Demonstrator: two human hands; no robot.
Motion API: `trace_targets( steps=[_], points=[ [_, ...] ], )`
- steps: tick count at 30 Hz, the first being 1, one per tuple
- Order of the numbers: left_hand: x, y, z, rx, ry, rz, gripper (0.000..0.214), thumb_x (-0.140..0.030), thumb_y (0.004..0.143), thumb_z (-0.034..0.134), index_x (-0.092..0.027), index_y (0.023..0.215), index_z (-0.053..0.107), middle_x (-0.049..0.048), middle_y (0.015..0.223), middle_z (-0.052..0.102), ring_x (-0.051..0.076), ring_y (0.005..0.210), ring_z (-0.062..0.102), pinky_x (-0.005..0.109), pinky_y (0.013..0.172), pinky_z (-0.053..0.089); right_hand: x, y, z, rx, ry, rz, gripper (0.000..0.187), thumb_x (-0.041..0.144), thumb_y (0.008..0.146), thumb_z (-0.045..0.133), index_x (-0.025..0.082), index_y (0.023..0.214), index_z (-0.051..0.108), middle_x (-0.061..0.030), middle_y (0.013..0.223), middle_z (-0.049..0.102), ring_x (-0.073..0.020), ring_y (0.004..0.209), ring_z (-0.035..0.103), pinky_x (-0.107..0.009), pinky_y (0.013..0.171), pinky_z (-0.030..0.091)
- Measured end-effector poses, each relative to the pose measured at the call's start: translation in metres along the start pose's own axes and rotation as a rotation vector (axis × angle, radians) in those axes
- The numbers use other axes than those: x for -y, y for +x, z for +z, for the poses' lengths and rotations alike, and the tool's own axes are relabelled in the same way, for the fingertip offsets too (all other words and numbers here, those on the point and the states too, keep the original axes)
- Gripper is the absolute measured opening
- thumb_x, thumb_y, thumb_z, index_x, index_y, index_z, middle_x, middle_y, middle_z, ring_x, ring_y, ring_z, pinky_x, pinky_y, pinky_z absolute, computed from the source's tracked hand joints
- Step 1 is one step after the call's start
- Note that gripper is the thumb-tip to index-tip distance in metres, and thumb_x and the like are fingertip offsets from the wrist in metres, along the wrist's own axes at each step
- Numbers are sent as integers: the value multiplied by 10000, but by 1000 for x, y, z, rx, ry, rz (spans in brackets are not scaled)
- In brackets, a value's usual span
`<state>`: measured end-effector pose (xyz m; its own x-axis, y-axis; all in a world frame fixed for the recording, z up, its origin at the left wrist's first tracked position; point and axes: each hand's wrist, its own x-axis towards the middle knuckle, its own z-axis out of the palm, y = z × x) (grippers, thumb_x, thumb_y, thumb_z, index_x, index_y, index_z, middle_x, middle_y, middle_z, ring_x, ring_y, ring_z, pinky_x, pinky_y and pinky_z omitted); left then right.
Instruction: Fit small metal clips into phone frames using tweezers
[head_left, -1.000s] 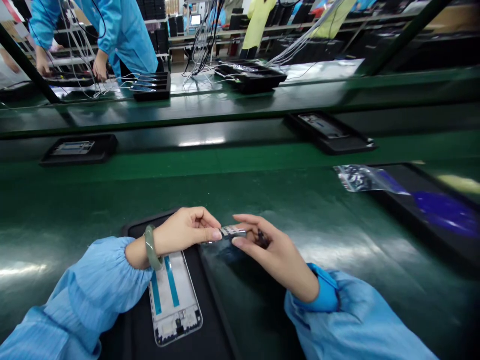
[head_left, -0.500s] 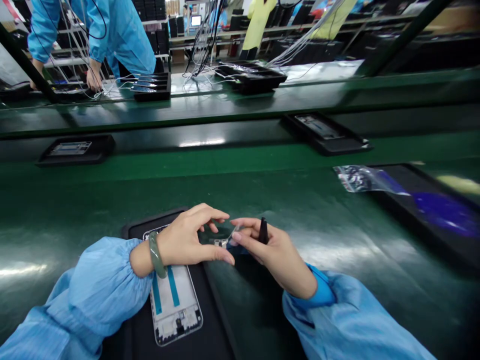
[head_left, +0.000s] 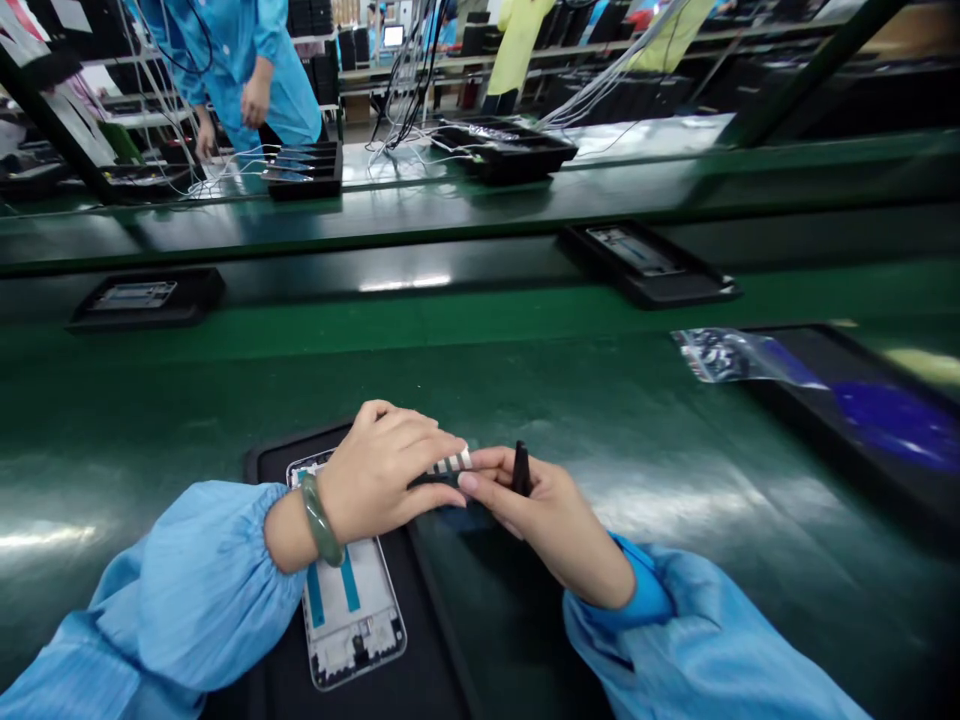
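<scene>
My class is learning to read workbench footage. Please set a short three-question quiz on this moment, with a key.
1. True or false: the left hand and the right hand meet at a small striped strip.
2. What sits under the left wrist? A) a white phone frame in a black tray B) a coiled cable C) a cardboard box
3. Fill in: besides the strip, the right hand also holds a slim ______ tool.

Key
1. True; fingertips of both hands pinch the strip above the green bench.
2. A
3. Black; it stands up between the fingers.
</scene>
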<state>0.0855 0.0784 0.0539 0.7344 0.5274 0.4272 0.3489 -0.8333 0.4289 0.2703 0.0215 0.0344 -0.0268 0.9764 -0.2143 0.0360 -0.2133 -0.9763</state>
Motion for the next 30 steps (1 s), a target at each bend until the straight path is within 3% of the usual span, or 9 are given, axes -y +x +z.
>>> trace_targets(
  steps=[5,14,22,26,30],
  points=[
    [2,0,0,103,-146,-54,297,-407,898,535,-191,1095,585,30,991,687,162,925,614,338,856,357,5,-4,-3,113,-44,-51,320,466,761,666,151,817,661,62,480,410,-63,429,325,-237,431,239],
    [0,-2,5,83,-213,-44,252,-349,906,529,-178,1065,625,36,945,703,155,883,629,309,824,385,2,-7,-7,206,-158,-90,442,523,831,564,125,985,676,59,457,397,-82,426,364,-249,466,285],
    [0,1,5,112,-379,-99,237,-284,929,476,-189,982,687,19,844,721,134,769,629,263,754,435,4,-7,-8,271,-166,-96,461,561,834,544,142,968,680,62,474,392,-78,428,356,-236,451,308],
    [1,3,2,202,-571,-252,273,-293,916,479,-165,887,718,29,815,717,132,766,630,230,719,461,6,-7,-9,302,-188,-78,412,515,847,550,143,948,695,19,546,524,-71,438,371,-231,443,311],
    [7,2,-1,327,-751,-439,279,-371,857,571,-151,952,712,42,885,721,144,790,646,214,682,471,8,-8,-9,329,-191,-66,358,468,849,565,152,958,693,-59,769,684,-67,446,403,-233,431,329]
  ],
)
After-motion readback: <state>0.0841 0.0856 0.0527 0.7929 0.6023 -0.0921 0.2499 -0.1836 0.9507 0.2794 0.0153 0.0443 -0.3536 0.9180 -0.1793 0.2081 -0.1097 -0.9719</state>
